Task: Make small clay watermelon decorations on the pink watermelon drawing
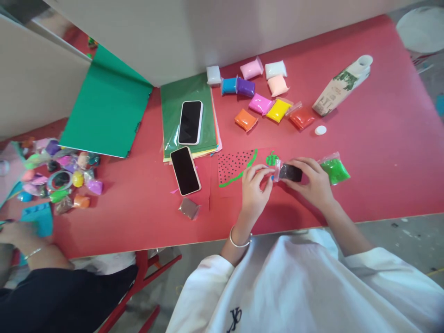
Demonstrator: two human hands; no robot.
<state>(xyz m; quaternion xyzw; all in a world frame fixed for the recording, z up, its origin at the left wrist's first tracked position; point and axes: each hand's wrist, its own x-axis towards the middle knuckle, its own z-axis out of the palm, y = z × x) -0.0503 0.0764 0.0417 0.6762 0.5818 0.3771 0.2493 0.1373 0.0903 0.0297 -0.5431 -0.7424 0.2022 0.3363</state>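
Head view, 1 frame. Red table (381,175) seen from above.

Hands: both of the wearer's hands meet over the near middle of the table. The right hand (314,182) grips a small clear packet of black clay (290,172), fingers curled over its top and right end. The left hand (255,187) pinches the packet's left end between thumb and fingertips. The packet sits just above the table surface, between the 2 hands. A silver bangle (239,240) circles the left wrist.

Close by: a red paper wedge with black dots and a green edge (235,166) lies flat, touching the left hand's fingers on their left side. A small green clay shape (272,159) lies just behind the black packet. A green clay packet (335,169) lies just right of the right hand.

Further back: 9 clay packets in a loose cluster, among them orange (246,120), yellow (278,110), red (302,117), purple (245,87). A white carton (342,86) lies tilted at the right, its white cap (320,130) apart from it on the table.

Left of centre: 2 phones, screens dark; one (190,122) rests on a stack of coloured paper (173,99), the other (185,170) lies on the table just in front of it. A brown clay packet (189,208) lies near the front edge.

Far left: another person's hand (17,231) rests by a blue item, beside a heap of mixed clay packets (62,175). A green sheet (107,108) leans against the wall.
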